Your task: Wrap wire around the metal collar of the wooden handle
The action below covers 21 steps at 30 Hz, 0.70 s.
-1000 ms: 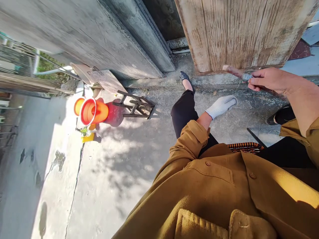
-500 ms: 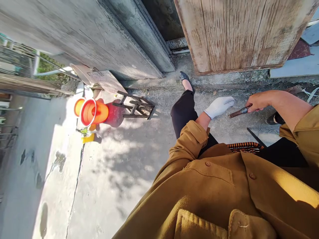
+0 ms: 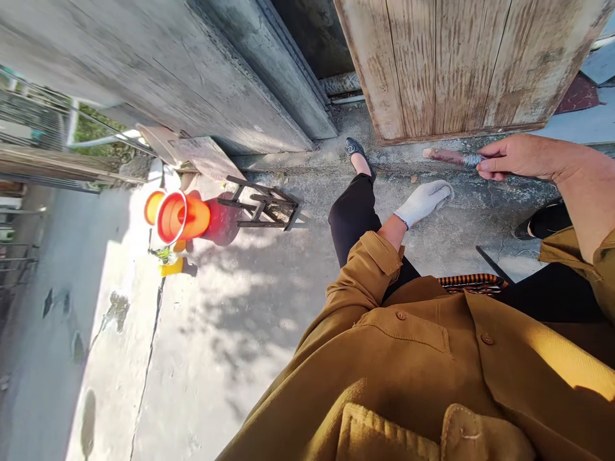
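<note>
In the head view my right hand, bare, is closed around the wire-wrapped end of a worn wooden handle. The handle's free end points left, close to the foot of the wooden panel; whatever it belongs to is hidden by my hand. My left hand wears a white knitted glove and hovers lower and to the left, apart from the handle. Its fingers are bent and pressed together, and I cannot make out what, if anything, is in them.
A weathered wooden panel stands ahead beside a grey wall. On the concrete ground at left are a small dark wooden stool, an orange bucket and a yellow object. An orange-and-black woven seat shows beneath me.
My right hand has risen away from my body with the handle, which has swung so its free end points left, slightly upward. The gloved left hand has barely moved.
</note>
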### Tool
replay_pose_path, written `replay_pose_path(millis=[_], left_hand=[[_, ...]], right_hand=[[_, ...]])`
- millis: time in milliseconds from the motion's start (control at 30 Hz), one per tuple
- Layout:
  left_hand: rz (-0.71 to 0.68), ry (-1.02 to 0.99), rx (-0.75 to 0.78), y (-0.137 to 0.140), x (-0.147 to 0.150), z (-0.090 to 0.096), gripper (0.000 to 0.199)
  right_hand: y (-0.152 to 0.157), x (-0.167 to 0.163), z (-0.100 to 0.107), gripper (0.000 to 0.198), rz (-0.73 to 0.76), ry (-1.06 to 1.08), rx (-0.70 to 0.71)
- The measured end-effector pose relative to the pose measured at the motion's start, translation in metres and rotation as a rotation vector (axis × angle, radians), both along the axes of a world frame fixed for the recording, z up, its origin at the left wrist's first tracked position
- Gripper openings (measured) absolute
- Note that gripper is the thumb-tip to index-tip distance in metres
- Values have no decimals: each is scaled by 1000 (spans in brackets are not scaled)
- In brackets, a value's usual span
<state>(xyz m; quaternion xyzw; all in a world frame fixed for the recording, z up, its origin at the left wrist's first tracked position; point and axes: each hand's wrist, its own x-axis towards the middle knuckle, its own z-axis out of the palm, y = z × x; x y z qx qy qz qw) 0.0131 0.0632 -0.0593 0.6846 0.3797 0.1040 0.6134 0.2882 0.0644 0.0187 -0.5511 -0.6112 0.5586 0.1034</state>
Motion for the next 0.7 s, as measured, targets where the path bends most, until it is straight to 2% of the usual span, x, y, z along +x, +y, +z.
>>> replay_pose_path(millis=[100,167,267,333,433,500,600,700], left_hand=[[-50,-37,-43,-8,6,6,32],[-111,14,-25,-12,9,11,29],[-190,122,20,-15,10,17,31],[-217,156,70,-15,9,18,31],[-247,173,137,-12,8,15,28],[-247,177,145,-10,8,12,26],[-198,138,101,-7,8,6,24],[-85,45,-6,-7,11,-2,21]], right_hand=[[-1,-9,-1,51,-215,139,-10],[1,-16,-7,47,-230,-8,-7],[5,-22,-19,34,-40,-502,36],[2,-23,-25,24,181,-655,7],[-10,-26,-29,18,498,-530,-217],[-18,-28,-28,21,602,-381,-339],[-20,-26,-23,28,628,-179,-366],[-12,-18,-16,34,558,-114,-303]])
